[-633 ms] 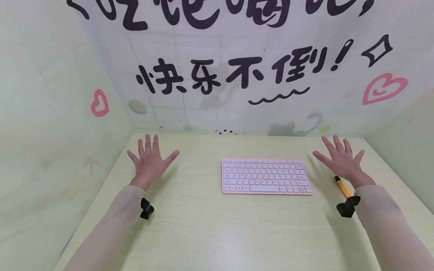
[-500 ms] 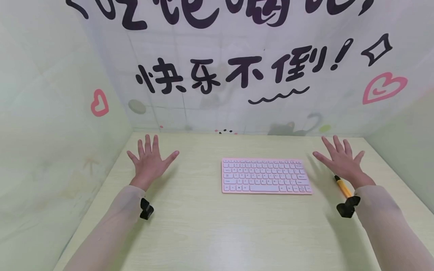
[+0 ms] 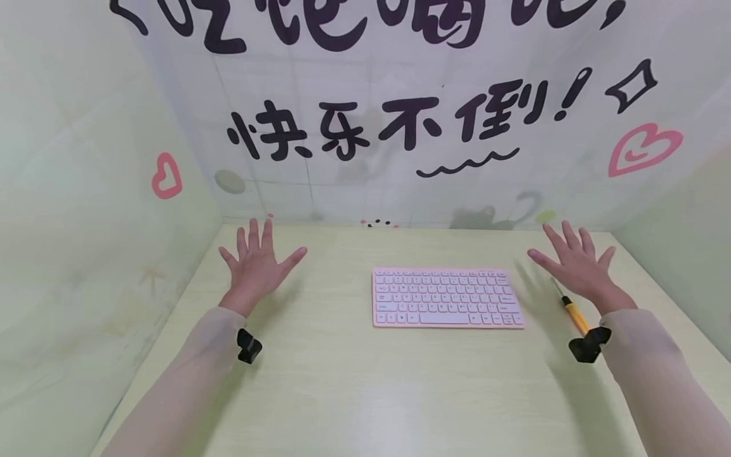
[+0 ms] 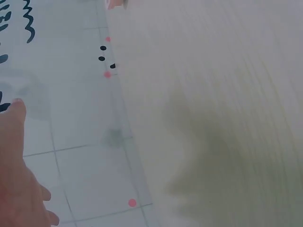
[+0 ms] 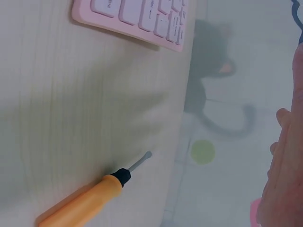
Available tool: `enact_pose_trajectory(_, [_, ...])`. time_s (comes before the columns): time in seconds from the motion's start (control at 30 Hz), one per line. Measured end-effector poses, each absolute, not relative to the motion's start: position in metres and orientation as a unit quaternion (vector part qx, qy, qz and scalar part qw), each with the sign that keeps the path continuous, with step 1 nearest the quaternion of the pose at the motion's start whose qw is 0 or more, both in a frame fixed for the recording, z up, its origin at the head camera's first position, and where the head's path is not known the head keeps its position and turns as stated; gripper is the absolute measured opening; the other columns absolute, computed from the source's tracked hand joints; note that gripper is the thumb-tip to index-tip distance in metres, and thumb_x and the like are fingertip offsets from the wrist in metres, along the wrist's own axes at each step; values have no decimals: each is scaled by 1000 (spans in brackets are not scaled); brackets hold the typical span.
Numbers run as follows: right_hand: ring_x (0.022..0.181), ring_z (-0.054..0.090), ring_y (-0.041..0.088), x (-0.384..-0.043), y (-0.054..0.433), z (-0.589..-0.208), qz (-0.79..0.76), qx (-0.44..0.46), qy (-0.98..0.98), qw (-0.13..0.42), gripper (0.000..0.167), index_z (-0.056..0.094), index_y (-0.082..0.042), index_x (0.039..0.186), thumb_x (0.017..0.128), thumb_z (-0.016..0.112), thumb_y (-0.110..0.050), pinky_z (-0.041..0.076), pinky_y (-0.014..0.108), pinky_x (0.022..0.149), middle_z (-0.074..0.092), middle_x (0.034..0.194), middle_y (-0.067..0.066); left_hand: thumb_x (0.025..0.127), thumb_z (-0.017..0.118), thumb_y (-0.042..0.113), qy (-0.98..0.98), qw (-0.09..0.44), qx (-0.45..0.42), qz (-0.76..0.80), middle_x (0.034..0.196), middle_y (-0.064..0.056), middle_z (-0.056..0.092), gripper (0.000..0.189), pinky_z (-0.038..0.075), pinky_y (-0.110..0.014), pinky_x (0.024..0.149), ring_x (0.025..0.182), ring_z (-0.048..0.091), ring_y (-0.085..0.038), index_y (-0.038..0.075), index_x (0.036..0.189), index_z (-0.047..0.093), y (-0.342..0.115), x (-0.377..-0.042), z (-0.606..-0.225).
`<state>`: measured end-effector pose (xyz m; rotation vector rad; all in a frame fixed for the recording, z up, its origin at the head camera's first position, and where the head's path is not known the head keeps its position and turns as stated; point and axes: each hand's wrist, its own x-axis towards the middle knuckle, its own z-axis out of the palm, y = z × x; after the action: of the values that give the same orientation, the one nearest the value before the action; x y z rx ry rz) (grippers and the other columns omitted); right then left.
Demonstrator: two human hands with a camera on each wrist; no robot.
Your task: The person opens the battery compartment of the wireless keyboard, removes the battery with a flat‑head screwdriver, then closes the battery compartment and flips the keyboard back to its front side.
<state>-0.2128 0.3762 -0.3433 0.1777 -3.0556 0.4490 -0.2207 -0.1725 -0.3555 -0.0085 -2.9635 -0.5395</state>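
My left hand (image 3: 254,271) hovers over the left part of the table with its fingers spread and nothing in it. On the other side my right hand (image 3: 578,270) is spread the same way, also holding nothing. Below the right hand lies a screwdriver (image 3: 575,317) with a yellow handle, a black collar and a thin metal shaft; its rear end is hidden by the wrist in the head view. The right wrist view shows the screwdriver (image 5: 90,201) flat on the table. Between the hands, nearer the right one, a pink keyboard (image 3: 448,298) with white keys lies flat.
The pale wood table (image 3: 365,387) meets a printed fabric backdrop (image 3: 377,190) along its far edge. A pale side panel (image 3: 103,254) stands at the left, another (image 3: 691,235) at the right. A small black device (image 3: 249,346) sits at the left wrist, a similar one (image 3: 589,346) at the right.
Both hands have shifted slightly up in the head view, the left also a little to the right. More of the screwdriver's shaft now shows beside the right hand. The keyboard lies unmoved.
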Motion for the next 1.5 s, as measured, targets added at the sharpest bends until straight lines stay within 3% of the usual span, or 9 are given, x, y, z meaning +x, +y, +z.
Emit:
enact_pose_trajectory(0.1, [130,-16,48,-213,372,-338,154,67,-985,25,76,0,-15,148,93,38,-52,-23,69,84,-13,149,21,79,32,76,-977,71,-14,-202,150,-21,-6,101,-10,-71,92,134,-10,-43,10,147,-3,-167,-220,-348])
enact_pose_trajectory(0.17, [130,-9,51,-214,369,-336,161,79,-983,30,76,5,-12,148,93,42,-49,-16,69,90,-7,149,24,83,36,71,-970,77,-26,-229,150,-22,0,98,-3,-68,96,134,-2,-42,6,147,3,-162,-218,-343])
enact_pose_trajectory(0.23, [129,1,53,-214,366,-334,176,90,-980,35,76,12,-7,147,92,47,-45,-5,70,94,4,147,28,87,43,61,-959,80,-39,-270,147,-24,13,88,11,-63,100,132,14,-42,2,146,12,-156,-215,-340])
enact_pose_trajectory(0.33, [122,23,52,-212,360,-334,200,92,-975,38,71,25,0,142,92,51,-43,17,67,93,25,139,32,92,50,42,-930,68,-53,-356,136,-23,36,65,32,-52,96,122,37,-38,0,139,31,-145,-211,-338])
enact_pose_trajectory(0.43, [113,37,48,-209,356,-339,220,81,-971,38,64,37,3,136,93,49,-43,30,63,88,41,127,31,93,52,27,-899,50,-49,-432,118,-19,53,43,43,-44,87,107,50,-33,2,127,47,-135,-209,-340])
enact_pose_trajectory(0.57, [103,49,42,-203,353,-351,237,82,-967,41,53,46,4,129,94,50,-35,38,57,82,54,113,27,92,53,21,-880,41,-39,-471,105,-15,60,30,46,-40,81,97,56,-28,3,116,57,-122,-208,-350])
enact_pose_trajectory(0.8, [90,57,36,-200,349,-375,243,88,-966,19,42,51,7,122,92,56,-23,45,49,75,62,98,21,90,55,19,-870,22,-31,-492,98,-13,62,27,48,-37,76,90,59,-26,3,111,61,-103,-207,-371])
enact_pose_trajectory(1.17, [90,57,33,-194,342,-396,252,64,-965,-32,43,53,6,120,90,59,-24,46,43,73,60,103,23,90,57,21,-867,-87,-11,-491,103,-10,60,31,48,-32,69,82,57,-21,7,118,56,-65,-207,-402])
enact_pose_trajectory(1.5, [93,56,35,-197,344,-409,270,45,-961,-36,47,50,3,125,89,60,-26,47,46,77,57,108,26,90,57,15,-841,-115,-13,-528,108,-11,56,37,49,-31,75,93,56,-22,5,123,47,-30,-209,-416])
